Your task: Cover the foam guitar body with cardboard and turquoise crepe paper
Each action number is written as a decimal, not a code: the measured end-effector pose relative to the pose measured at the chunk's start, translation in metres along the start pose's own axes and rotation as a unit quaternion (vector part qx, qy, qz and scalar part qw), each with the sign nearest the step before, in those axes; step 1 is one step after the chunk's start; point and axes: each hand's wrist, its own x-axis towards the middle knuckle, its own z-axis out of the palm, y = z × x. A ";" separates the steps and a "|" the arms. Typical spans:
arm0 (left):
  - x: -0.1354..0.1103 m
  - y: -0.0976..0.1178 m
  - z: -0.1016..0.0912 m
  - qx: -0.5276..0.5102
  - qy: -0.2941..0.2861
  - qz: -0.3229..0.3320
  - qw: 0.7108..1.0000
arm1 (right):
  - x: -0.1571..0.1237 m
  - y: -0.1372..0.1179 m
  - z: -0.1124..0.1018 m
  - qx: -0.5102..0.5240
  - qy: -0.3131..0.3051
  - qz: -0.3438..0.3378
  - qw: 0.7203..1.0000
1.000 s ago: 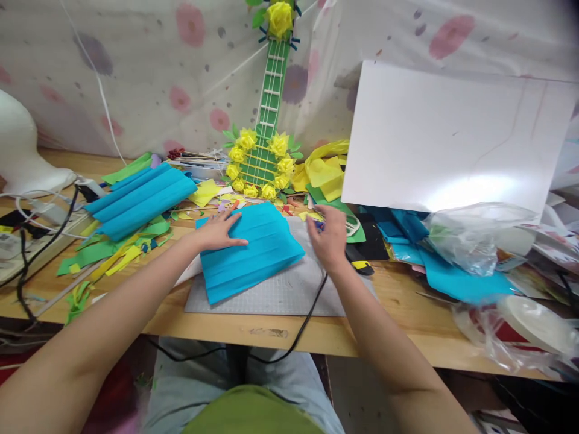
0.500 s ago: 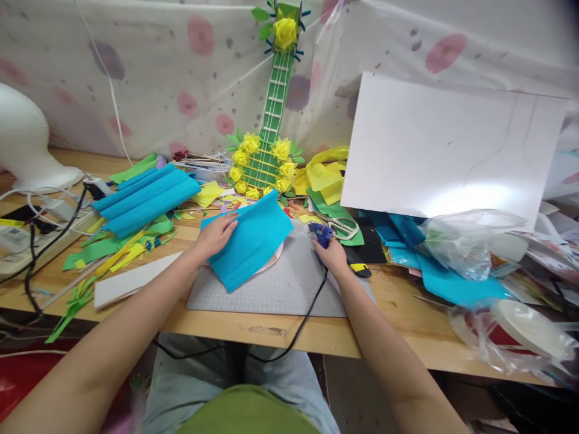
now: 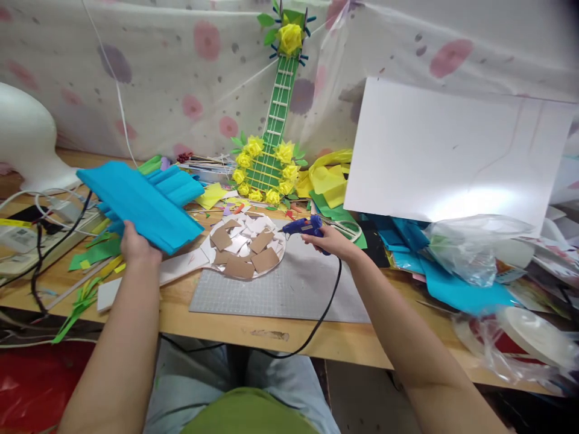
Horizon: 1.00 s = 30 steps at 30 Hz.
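**Glue gun at the rim of the guitar-shaped cutout, blue sheet held off to the left**

The cutout lies face up in front of me, its round end on the grey mat and its long neck reaching left over the bench. Brown card pieces and white scraps cover the round end, some overlapping.

My right hand is wrapped around the glue gun, nozzle pointing left at the round end's right edge; whether it touches, I can't tell. My left hand pinches the near edge of the blue sheet, with most of its fingers hidden. The sheet sits aslant over the pleated blue paper.

I judge the step in hand to be getting the sheet out of the way so that the glue gun can reach the scraps. The next move, I'd say, calls for setting the sheet down without dragging it over the cutout, freeing the left hand to steady the pieces, and keeping the cord clear.

Farther out, scissors lie just beyond my right hand, and a green paper guitar with yellow flowers stands at the back.
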 end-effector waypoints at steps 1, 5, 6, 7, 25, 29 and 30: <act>-0.004 -0.005 -0.004 -0.040 0.032 -0.039 0.998 | 0.003 -0.007 0.000 -0.024 -0.017 0.001 1.000; -0.020 -0.025 -0.013 -0.082 0.072 -0.044 0.993 | 0.012 -0.030 0.001 -0.080 -0.076 -0.017 0.994; -0.022 -0.028 -0.014 -0.073 0.070 -0.030 0.994 | 0.013 -0.034 0.000 -0.093 -0.086 -0.022 0.992; -0.024 -0.031 -0.014 -0.063 0.062 -0.016 0.996 | 0.014 -0.038 0.000 -0.105 -0.095 -0.024 0.990; -0.030 -0.032 -0.013 -0.100 0.018 -0.009 0.995 | 0.032 -0.076 0.033 -0.154 -0.141 -0.107 0.972; -0.033 -0.030 -0.013 -0.097 0.013 -0.015 0.995 | 0.043 -0.091 0.053 -0.148 -0.170 -0.149 0.963; -0.033 -0.030 -0.013 -0.098 0.011 -0.016 0.995 | 0.047 -0.095 0.058 -0.156 -0.177 -0.158 0.959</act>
